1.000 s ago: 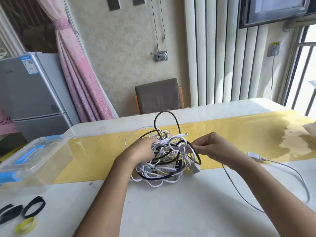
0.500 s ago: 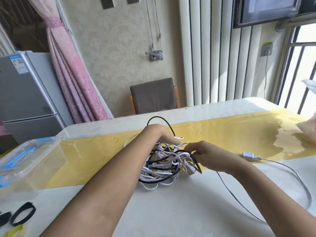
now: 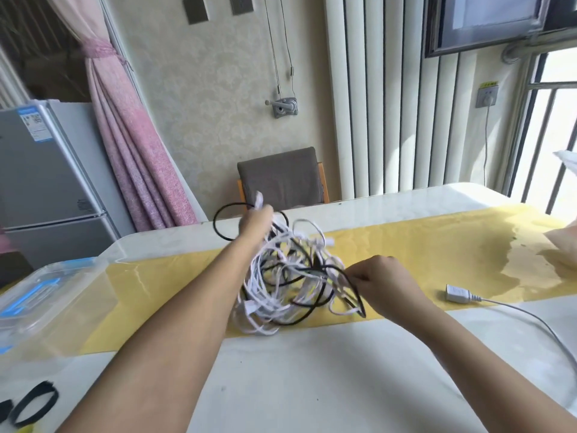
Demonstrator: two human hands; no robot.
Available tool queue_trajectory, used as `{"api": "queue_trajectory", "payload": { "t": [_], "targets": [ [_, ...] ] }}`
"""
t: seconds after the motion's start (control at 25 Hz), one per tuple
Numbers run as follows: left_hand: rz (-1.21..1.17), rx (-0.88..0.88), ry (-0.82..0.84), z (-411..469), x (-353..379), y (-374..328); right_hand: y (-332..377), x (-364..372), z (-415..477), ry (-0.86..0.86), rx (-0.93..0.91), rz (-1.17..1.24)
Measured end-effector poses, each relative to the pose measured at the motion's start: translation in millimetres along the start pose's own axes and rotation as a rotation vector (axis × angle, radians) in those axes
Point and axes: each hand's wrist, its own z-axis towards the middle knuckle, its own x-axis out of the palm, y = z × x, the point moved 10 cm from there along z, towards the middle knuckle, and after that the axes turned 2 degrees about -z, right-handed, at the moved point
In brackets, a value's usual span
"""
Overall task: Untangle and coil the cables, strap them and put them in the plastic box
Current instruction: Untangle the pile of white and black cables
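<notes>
A tangle of white and black cables (image 3: 290,285) lies on the yellow runner in the middle of the table. My left hand (image 3: 254,225) grips strands at the far top of the tangle and holds them raised, a white plug sticking up above the fingers. My right hand (image 3: 379,281) pinches a strand at the tangle's right edge. A grey cable with a white plug (image 3: 457,295) trails off to the right. The clear plastic box (image 3: 40,304) with blue clips stands at the left edge. Black straps (image 3: 32,401) lie at the near left corner.
A white table (image 3: 312,385) carries a yellow runner (image 3: 437,242) across its middle. A brown chair (image 3: 281,179) stands behind the far edge. A grey fridge (image 3: 46,182) and a pink curtain are at the left. A pale bag lies at the far right.
My left hand has moved from the near side of the tangle over to its far top and lifted strands upward. My right hand stays at the right edge of the tangle.
</notes>
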Motion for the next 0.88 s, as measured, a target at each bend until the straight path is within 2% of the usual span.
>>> {"api": "queue_trajectory", "payload": {
  "t": [0.08,0.12,0.2,0.28,0.36,0.44,0.56,0.64,0.72,0.88],
  "targets": [
    [-0.730,-0.046,-0.004,10.7,-28.7,-13.4,-6.9,-29.7,1.6,-0.279,0.009,-0.091],
    [-1.011,-0.033,0.015,7.2,-37.4,-19.5,-10.5,-43.3,-0.4,-0.392,0.002,-0.096],
    [-1.369,-0.002,0.009,-6.5,-52.5,-12.6,-19.4,-65.4,-5.1,-0.554,0.001,-0.076],
    [-1.498,-0.083,0.012,-20.3,-47.8,26.8,-34.4,-79.6,-7.4,-0.626,0.057,-0.083],
    [-1.324,-0.243,0.042,-41.4,-33.7,73.1,-47.1,-78.4,-3.8,-0.572,0.116,-0.097],
    [-0.994,-0.367,0.109,-59.0,-30.8,108.8,-60.5,-56.8,6.4,-0.341,0.165,-0.040],
    [-0.444,-0.365,0.241,-80.6,-56.6,123.9,-74.0,-15.3,10.8,0.110,0.251,0.041],
    [-0.284,-0.343,0.356,-91.7,-72.3,120.0,-72.1,4.4,6.9,0.287,0.254,-0.012],
    [-0.112,-0.333,0.384,-100.3,-83.8,114.8,-65.4,9.7,6.5,0.272,0.221,-0.059],
    [0.721,-0.196,0.156,-106.9,-118.3,69.9,-52.6,0.4,8.8,0.053,0.171,-0.003]
  ]
}}
